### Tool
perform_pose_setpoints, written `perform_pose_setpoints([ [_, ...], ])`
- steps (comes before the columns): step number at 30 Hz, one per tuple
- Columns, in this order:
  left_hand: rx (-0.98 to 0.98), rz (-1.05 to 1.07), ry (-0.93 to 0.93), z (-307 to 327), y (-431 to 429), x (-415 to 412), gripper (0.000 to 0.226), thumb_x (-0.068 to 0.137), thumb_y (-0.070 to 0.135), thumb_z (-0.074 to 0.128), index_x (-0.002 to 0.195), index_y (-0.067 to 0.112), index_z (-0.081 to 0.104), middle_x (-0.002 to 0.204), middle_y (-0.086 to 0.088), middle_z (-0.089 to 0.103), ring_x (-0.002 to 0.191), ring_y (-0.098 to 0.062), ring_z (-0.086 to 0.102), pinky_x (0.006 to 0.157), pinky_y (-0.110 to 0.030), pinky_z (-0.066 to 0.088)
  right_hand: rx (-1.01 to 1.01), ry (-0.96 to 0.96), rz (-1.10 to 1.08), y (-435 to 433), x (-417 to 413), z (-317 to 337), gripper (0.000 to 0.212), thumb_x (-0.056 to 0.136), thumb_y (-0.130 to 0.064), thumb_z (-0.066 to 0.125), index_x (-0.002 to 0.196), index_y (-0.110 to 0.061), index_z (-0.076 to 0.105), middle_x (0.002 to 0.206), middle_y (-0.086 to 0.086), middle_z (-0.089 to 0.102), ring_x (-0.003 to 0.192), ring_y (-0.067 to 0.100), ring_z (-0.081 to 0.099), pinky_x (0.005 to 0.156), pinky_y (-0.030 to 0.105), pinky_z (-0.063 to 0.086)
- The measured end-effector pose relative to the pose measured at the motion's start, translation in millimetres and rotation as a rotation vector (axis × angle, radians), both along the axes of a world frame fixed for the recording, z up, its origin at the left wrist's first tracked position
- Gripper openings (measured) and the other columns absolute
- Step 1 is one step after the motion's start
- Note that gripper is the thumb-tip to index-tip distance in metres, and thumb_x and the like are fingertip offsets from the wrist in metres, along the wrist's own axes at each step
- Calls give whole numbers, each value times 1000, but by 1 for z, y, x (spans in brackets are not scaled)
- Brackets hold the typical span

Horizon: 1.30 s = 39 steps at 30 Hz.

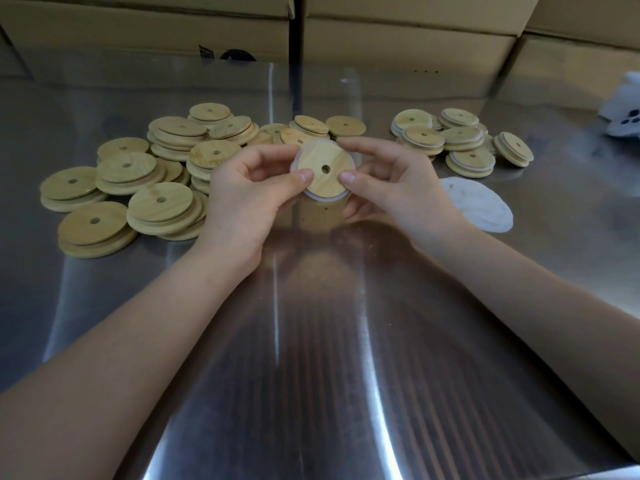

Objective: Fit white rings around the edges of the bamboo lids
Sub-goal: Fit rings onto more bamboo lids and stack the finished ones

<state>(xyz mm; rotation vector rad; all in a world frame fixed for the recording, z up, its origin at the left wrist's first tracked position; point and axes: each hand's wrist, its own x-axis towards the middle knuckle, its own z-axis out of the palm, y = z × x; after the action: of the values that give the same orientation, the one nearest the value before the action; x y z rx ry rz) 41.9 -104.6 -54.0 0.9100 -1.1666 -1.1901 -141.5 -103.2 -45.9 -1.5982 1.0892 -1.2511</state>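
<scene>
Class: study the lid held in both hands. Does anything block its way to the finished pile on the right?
Nothing visible does. Past the right hand gripping the lid, only bare table lies before the finished pile; the loose white rings sit nearer the person, off that line.

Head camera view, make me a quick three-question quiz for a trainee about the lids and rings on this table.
1. True or false: the left hand and the right hand both pinch the same bamboo lid.
2. Where does the heap of loose white rings lie on the steel table? A: left of the left hand. B: right of the right hand. C: in the left hand.
3. Which pile of lids already shows white edges, the left pile or the right pile?
Key: 1 true; 2 B; 3 the right pile.
</scene>
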Motion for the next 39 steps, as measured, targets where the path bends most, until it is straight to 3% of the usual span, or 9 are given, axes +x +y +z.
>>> perform_pose_setpoints([
  [13, 55, 16, 3, 2, -1, 2, 24, 82, -1, 72, 103, 11, 72, 102, -7, 75, 100, -17, 71, 88, -32, 57, 53, -83, -10, 3, 1, 4, 32, 86, -1, 69, 111, -20, 66, 70, 6, 70, 60, 22, 69, 59, 30, 58],
  [20, 152, -130, 57, 2, -3, 1, 38, 89, 3, 66, 126, 9, 60, 97, -12, 75, 90, -22, 74, 71, -27, 59, 176, -280, -27, -1, -4, 6, 32, 88, -4, 67, 119, -7, 60, 80, 13, 69, 65, 21, 69, 61, 30, 58],
  [25, 182, -156, 56, 2, -4, 3, 16, 89, 2, 64, 104, 7, 69, 85, -8, 77, 81, -18, 75, 68, -23, 58, 304, -337, 24, -4, -7, 7, 20, 85, -11, 67, 103, -3, 68, 77, 8, 72, 65, 15, 69, 61, 25, 57],
  [32, 207, -159, 82, 3, -5, 5, 15, 88, 0, 63, 101, 5, 68, 81, -7, 76, 78, -17, 74, 66, -23, 58, 372, -376, 43, -3, -8, 10, 30, 70, -18, 70, 95, -2, 64, 71, 7, 71, 62, 13, 70, 56, 23, 57],
  [39, 202, -179, 56, 2, -5, 4, 17, 90, 2, 64, 104, 10, 69, 85, -6, 76, 80, -19, 75, 69, -26, 59, 399, -429, -30, -4, -9, 15, 20, 90, -9, 65, 109, -8, 60, 74, 7, 71, 62, 16, 69, 57, 26, 57],
])
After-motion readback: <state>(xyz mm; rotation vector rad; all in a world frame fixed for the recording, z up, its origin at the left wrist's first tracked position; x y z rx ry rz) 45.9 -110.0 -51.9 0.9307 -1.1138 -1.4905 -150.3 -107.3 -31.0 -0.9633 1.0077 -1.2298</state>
